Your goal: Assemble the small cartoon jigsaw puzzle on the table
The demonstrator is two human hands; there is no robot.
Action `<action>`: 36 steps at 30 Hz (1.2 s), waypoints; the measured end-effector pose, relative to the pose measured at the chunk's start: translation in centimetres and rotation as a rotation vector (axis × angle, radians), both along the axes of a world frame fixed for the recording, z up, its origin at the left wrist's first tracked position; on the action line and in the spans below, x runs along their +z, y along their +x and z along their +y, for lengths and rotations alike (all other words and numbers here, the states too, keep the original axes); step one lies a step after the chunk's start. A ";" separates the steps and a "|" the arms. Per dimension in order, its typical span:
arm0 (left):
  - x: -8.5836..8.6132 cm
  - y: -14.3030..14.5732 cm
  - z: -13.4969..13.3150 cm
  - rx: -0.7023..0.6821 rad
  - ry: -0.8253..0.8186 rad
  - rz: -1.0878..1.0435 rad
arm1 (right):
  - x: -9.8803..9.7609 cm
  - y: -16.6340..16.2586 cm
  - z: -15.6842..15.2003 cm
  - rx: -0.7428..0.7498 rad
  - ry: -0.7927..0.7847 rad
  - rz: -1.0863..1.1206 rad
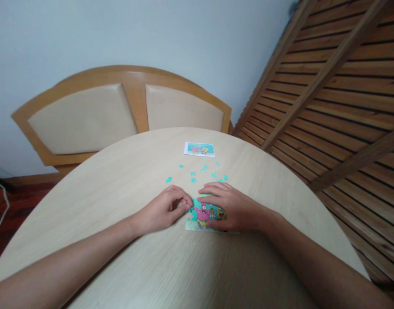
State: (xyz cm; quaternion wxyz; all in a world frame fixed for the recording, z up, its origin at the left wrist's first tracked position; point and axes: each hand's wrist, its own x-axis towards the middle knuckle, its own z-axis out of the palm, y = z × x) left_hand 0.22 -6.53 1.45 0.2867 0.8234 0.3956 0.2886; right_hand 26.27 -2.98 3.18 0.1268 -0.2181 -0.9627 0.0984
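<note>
One round, pale wood-grain table [119, 180] is in view. On it there is one partly assembled cartoon jigsaw puzzle [201, 214] and one small rectangular printed reference picture [199, 149]. The loose turquoise puzzle pieces [193, 174] number about ten; they are too small for a surer count. Two bare hands show: one left hand [165, 210] and one right hand [232, 208]. There is one wooden bench back [139, 98] with two beige padded panels [84, 118], and one slatted wooden frame [338, 86] with three diagonal beams.
</note>
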 end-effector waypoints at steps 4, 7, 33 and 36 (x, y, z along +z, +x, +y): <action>0.0 -0.2 0.0 -0.050 0.020 0.009 | -0.1 -0.1 0.0 0.026 -0.016 0.040; 0.1 -0.3 0.0 -0.073 0.030 0.029 | -0.2 -0.1 0.0 0.037 -0.019 0.060; 0.4 -0.3 0.0 -0.138 0.095 0.093 | -0.3 -0.1 0.1 0.037 -0.036 0.072; 0.4 -0.2 0.0 -0.144 0.120 0.103 | -0.3 -0.1 0.1 0.035 -0.042 0.068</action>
